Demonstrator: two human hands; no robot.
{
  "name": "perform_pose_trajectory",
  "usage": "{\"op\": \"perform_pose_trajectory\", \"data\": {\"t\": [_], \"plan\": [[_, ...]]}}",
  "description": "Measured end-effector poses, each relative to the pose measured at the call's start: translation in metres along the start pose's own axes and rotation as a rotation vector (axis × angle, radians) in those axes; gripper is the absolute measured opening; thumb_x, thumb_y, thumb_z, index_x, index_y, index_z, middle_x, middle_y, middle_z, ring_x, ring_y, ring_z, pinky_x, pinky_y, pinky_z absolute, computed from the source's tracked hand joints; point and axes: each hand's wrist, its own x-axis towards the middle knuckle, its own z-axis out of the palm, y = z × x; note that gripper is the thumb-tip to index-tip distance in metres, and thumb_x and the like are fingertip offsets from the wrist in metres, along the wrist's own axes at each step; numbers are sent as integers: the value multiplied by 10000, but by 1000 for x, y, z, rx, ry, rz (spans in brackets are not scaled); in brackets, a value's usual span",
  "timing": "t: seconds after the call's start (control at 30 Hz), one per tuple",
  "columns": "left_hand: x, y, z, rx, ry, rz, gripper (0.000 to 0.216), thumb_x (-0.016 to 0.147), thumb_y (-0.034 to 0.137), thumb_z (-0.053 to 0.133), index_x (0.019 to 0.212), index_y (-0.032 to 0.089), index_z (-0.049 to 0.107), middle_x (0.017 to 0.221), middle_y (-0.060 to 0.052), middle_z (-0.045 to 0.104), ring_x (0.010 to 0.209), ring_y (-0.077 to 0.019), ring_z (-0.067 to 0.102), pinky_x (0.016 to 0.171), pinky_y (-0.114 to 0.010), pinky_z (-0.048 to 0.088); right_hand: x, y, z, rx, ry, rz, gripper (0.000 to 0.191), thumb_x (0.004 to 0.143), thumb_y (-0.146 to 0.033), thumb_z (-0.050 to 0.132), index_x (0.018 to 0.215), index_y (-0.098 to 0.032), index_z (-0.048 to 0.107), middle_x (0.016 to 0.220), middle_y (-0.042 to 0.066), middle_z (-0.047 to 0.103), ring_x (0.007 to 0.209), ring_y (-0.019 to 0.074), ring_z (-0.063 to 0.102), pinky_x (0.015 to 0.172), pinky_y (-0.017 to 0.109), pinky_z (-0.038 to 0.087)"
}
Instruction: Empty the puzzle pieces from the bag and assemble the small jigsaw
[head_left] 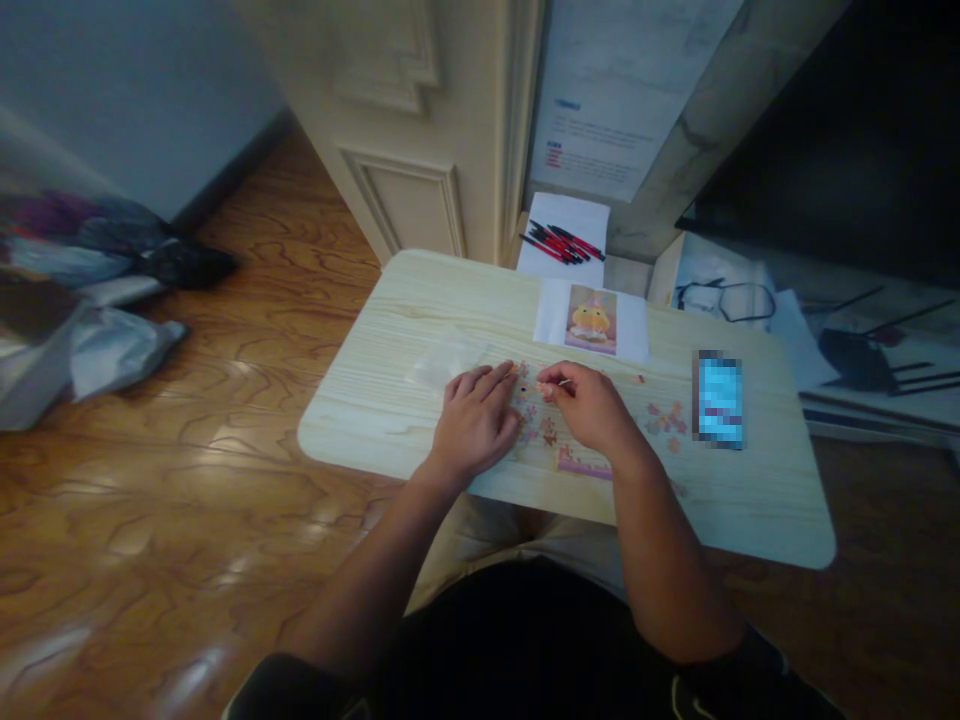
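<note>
On the small wooden table (375,350), my left hand (477,415) lies flat with its fingers stretched out, fingertips at the edge of some loose jigsaw puzzle pieces (530,412). Just to the right, my right hand (589,400) pinches a small puzzle piece (545,389) between thumb and forefinger. Near the table's front edge, a joined strip of puzzle (581,464) with a purple border is partly hidden by my right forearm. More loose pieces (666,420) lie to the right of that arm. Behind my hands is a sheet with a printed yellow picture (592,320).
A clear plastic bag (450,358) lies left of the pieces, and a phone (718,400) rests on the right. Red and black pens (564,243) sit on white paper beyond the back edge. Bags (120,345) are on the floor at left.
</note>
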Motion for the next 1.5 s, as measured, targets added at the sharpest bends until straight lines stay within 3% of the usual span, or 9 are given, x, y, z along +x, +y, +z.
{"op": "perform_pose_trajectory", "data": {"t": [0.2, 0.43, 0.67, 0.87, 1.1, 1.27, 1.5], "plan": [[8, -4, -4, 21, -67, 24, 529, 927, 292, 515, 1451, 243, 567, 1488, -47, 600, 1345, -326, 499, 1160, -554, 291, -2, 15, -3, 219, -84, 104, 226, 921, -158, 620, 1095, -228, 747, 930, 35, 772, 843, 180, 732, 830, 344, 592], [0, -9, -10, -7, -75, 43, 485, 927, 264, 518, 1402, 257, 616, 1452, -39, 629, 1296, -315, 520, 1113, -551, 312, -4, 12, -5, 257, -75, 89, 211, 876, -123, 655, 1041, -221, 742, 987, 30, 786, 902, 175, 743, 860, 328, 587], [-5, -22, -15, 20, -17, 44, 427, 949, 242, 510, 1345, 268, 668, 1436, -35, 644, 1276, -314, 529, 1091, -550, 327, 8, -7, 8, -22, -34, -55, 238, 865, -84, 622, 984, -234, 762, 946, 4, 785, 862, 170, 713, 813, 297, 536], [-6, -24, -10, 28, 9, 29, 458, 933, 245, 524, 1370, 292, 654, 1424, -27, 650, 1268, -319, 531, 1080, -549, 343, 24, -21, 30, -178, -99, -180, 236, 889, -57, 581, 977, -229, 715, 966, 19, 741, 908, 176, 670, 839, 289, 492], [-8, -22, -12, 34, 28, 23, 396, 939, 259, 523, 1301, 265, 682, 1360, -57, 673, 1231, -311, 547, 1055, -528, 368, 20, -23, 36, -288, -63, -189, 187, 916, -67, 562, 931, -218, 672, 996, 50, 676, 982, 199, 612, 900, 310, 467], [-14, -23, -13, 17, -29, 181, 346, 898, 298, 568, 1208, 278, 719, 1245, -59, 705, 1119, -287, 583, 976, -497, 406, 18, -16, 29, -401, -23, -170, 145, 935, -113, 607, 954, -215, 709, 1010, 70, 682, 1021, 232, 597, 950, 356, 452], [-13, -19, -11, 102, -68, 170, 428, 874, 312, 585, 1287, 302, 694, 1230, -67, 699, 1091, -314, 570, 893, -518, 398, 27, -18, 38, -542, -5, -139, 102, 951, -246, 672, 1010, -221, 751, 1042, 107, 672, 1052, 275, 580, 955, 401, 461]]}}
